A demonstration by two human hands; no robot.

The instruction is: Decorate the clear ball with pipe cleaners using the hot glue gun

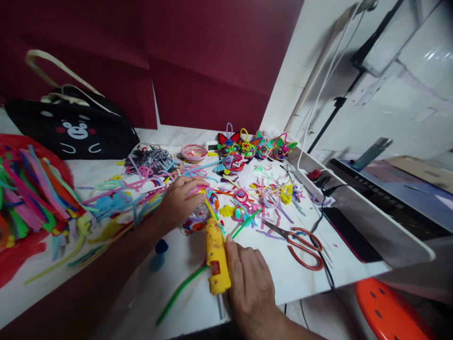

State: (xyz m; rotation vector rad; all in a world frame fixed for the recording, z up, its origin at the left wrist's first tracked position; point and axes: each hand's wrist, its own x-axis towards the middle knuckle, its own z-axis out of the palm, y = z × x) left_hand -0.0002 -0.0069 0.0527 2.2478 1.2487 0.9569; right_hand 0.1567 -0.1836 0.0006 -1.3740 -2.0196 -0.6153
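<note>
My right hand (249, 288) is closed around a yellow hot glue gun (216, 259), its tip pointing away from me. A green pipe cleaner (182, 290) shows on both sides of the gun; whether my fingers also grip it is hidden. My left hand (180, 200) is closed on a round, multicoloured pipe-cleaner craft (196, 222) with a grey, shiny middle. The gun's tip is close to the craft's right side; I cannot tell whether they touch. Orange-handled scissors (300, 243) lie partly open to the right of my right hand.
Loose pipe cleaners are strewn over the white table (283, 278). Several finished animal-face crafts (247, 147) stand at the back. A red bag (53, 165) of pipe cleaners and a black bag (76, 130) are at left. A phone (350, 233) and cables lie at right, near an orange stool (387, 307).
</note>
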